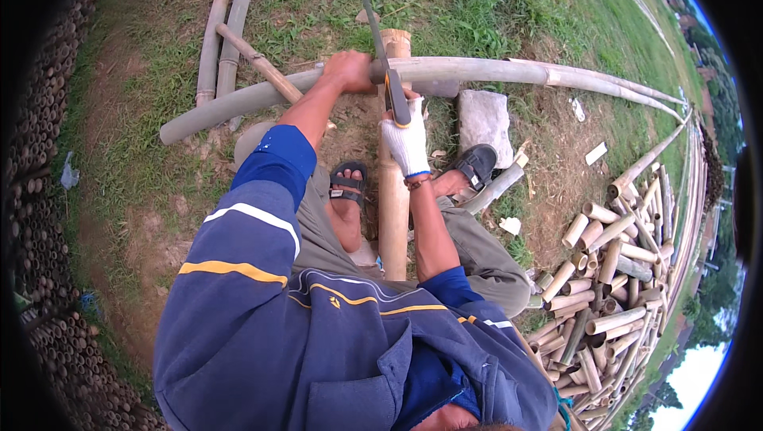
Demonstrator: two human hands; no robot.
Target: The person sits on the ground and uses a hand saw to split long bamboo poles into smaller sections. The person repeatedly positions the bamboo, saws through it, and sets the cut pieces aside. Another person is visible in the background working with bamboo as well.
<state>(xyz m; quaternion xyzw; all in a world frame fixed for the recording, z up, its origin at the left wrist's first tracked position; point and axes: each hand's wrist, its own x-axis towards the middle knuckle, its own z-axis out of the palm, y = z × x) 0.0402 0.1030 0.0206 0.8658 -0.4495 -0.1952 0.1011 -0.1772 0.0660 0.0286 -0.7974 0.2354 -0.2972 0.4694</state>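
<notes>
A pale bamboo pole (393,208) lies between my feet, its far end resting across a long grey bamboo trunk (238,101). My right hand (405,145), in a white glove, is shut on the handle of a long machete (387,73) whose blade points away over the pole's end. My bare left hand (347,71) presses on the pole's far end beside the blade. Both feet wear dark sandals.
A flat grey stone (483,121) lies right of the pole. A heap of several short cut bamboo pieces (608,288) fills the right side. Long bamboo poles (226,33) lie on the grass at upper left. A stacked bamboo wall (48,216) runs along the left.
</notes>
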